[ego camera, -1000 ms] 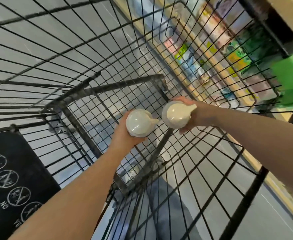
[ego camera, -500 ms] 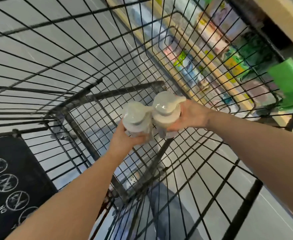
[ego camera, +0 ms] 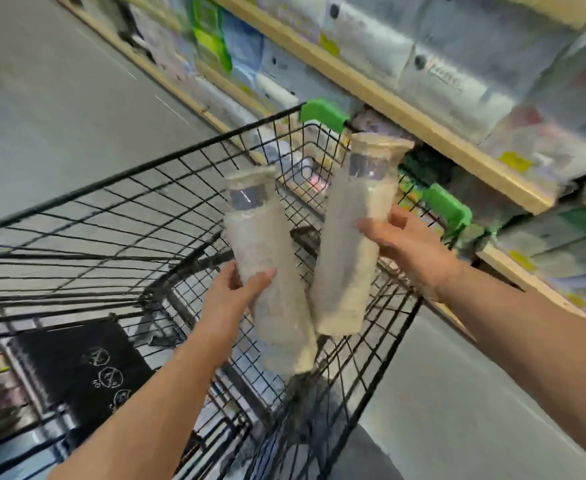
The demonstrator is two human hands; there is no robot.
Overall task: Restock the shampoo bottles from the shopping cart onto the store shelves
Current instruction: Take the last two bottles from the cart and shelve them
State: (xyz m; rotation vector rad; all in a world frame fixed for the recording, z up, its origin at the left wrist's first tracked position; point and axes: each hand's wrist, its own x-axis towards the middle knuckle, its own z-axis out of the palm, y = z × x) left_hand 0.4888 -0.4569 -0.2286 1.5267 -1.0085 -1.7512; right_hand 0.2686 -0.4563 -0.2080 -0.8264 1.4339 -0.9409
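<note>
Your left hand [ego camera: 231, 299] is wrapped around the lower half of the left bottle [ego camera: 262, 258]; your right hand [ego camera: 404, 244] is closed on the middle of the right bottle [ego camera: 352, 237]. Both bottles are above the cart [ego camera: 167, 157], tilted, their near ends almost touching. Risk: the ends may knock (each grip is one-handed), or a bottle may strike the shelf [ego camera: 423, 123] edge at the far right.

shelves [ego camera: 433, 128]: light wood boards along the right | stock on them: pale, blurred packs, seemingly soft goods | floor [ego camera: 59, 98]: grey, bare | on floor: black wire cart [ego camera: 129, 233]
</note>
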